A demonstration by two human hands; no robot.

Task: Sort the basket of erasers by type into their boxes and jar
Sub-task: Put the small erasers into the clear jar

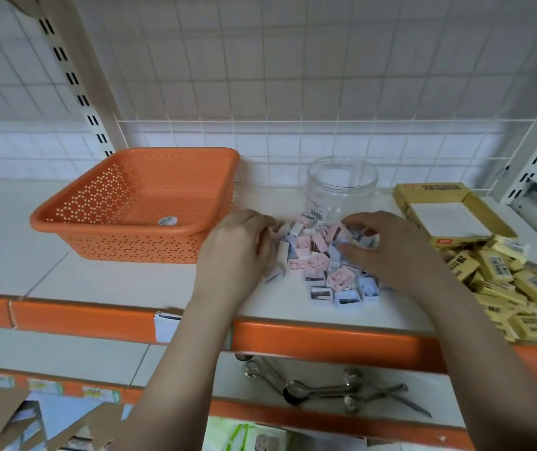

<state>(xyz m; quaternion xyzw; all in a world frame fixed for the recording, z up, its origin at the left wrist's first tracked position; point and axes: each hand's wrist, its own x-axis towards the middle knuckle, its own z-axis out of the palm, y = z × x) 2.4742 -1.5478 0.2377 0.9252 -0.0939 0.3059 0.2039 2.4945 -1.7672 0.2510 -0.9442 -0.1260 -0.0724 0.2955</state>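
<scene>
while both hands cup the eraser pile (pixel 320 262) | left fingers (pixel 265 236) curled, right fingers (pixel 355 222) spread, touching its edges

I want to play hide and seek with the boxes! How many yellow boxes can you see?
1: the open box sits right of the jar, behind the yellow erasers. More may be out of view.

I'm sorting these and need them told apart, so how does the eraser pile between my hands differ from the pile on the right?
The middle eraser pile is pink and pale blue; the right eraser pile is yellow. The middle ones look smaller, the yellow ones longer. The middle pile lies before the clear jar, the yellow by the yellow box. Both are loose on the shelf.
</scene>
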